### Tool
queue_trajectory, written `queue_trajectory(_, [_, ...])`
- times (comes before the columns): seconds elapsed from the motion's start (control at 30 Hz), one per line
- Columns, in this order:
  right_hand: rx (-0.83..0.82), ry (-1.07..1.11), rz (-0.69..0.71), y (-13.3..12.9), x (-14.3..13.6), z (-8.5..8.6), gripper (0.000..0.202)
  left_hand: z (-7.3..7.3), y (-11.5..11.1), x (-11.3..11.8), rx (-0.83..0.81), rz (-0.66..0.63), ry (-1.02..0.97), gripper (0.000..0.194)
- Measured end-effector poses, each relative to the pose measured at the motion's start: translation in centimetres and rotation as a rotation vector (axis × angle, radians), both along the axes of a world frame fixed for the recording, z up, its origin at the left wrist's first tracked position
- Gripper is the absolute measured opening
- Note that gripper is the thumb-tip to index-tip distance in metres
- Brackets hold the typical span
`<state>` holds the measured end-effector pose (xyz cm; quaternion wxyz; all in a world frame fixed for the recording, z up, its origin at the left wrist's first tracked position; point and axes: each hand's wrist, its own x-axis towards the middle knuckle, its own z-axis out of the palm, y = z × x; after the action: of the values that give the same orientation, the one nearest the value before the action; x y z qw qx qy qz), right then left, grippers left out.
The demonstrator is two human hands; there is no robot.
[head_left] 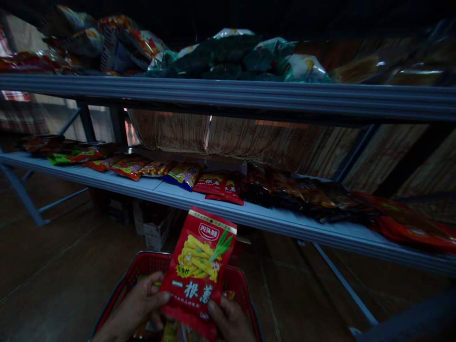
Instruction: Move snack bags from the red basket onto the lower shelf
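Note:
A red snack packet (199,270) with yellow sticks and a green onion printed on it is held upright, its front facing me. My left hand (142,304) grips its lower left edge, thumb on the front. On the lower right edge, my right hand (230,318) pinches the packet, with the thumb in front. Below and behind the packet is a red basket (151,259) with several packaged items inside, partly hidden by my hands. Similar red packets (211,183) lie on the lower shelf beyond.
The lower blue shelf (171,194) bears a row of snack bags. Larger green and coloured bags (228,54) fill the upper shelf (228,97). An open carton (156,232) stands on the floor under the shelf, and slanted metal legs (345,285) reach the floor.

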<state>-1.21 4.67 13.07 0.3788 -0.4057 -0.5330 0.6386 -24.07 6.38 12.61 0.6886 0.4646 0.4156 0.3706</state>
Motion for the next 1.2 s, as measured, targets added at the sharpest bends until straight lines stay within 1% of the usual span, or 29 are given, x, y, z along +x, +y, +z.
queue_trajectory(0.07, [0.029,-0.047,-0.037,0.2,0.1,0.6,0.047,0.5,0.0,0.4,0.013,0.044,0.028,0.04])
queue_trajectory(0.17, [0.065,-0.064,-0.097,0.6,0.1,1.3,0.045,1.5,0.0,1.1,0.006,0.113,0.045,0.043])
queue_trajectory(0.33, [0.142,-0.095,-0.222,1.4,-0.2,2.5,0.042,2.8,-0.4,2.1,0.051,0.189,-0.017,0.039])
queue_trajectory(0.43, [0.161,-0.084,-0.252,1.7,-0.3,3.3,0.04,3.3,-0.3,2.3,0.081,0.236,-0.046,0.038])
queue_trajectory(0.6, [0.139,0.008,-0.25,2.0,-0.1,4.4,0.043,4.6,0.4,2.3,0.118,0.194,-0.043,0.038])
queue_trajectory(0.7, [0.141,0.045,-0.211,2.0,0.2,5.1,0.045,5.6,0.7,2.4,0.118,0.227,-0.026,0.037])
queue_trajectory(0.77, [0.139,0.048,-0.215,2.0,0.4,6.0,0.044,6.1,0.9,2.6,0.122,0.229,-0.029,0.036])
queue_trajectory(0.83, [0.142,0.021,-0.247,2.1,0.5,7.1,0.044,6.7,1.3,2.8,0.125,0.212,-0.032,0.035])
queue_trajectory(0.93, [0.169,-0.024,-0.317,2.6,0.7,8.9,0.045,8.1,2.0,3.4,0.128,0.207,-0.045,0.034])
queue_trajectory(1.03, [0.182,-0.026,-0.398,3.9,1.1,10.1,0.048,10.0,3.3,4.3,0.145,0.212,-0.081,0.035])
queue_trajectory(1.13, [0.217,-0.016,-0.498,5.8,1.5,10.8,0.048,11.9,5.3,5.3,0.19,0.216,-0.119,0.034])
queue_trajectory(1.2, [0.246,0.019,-0.561,7.4,1.8,11.3,0.043,12.9,6.9,5.9,0.218,0.227,-0.147,0.032])
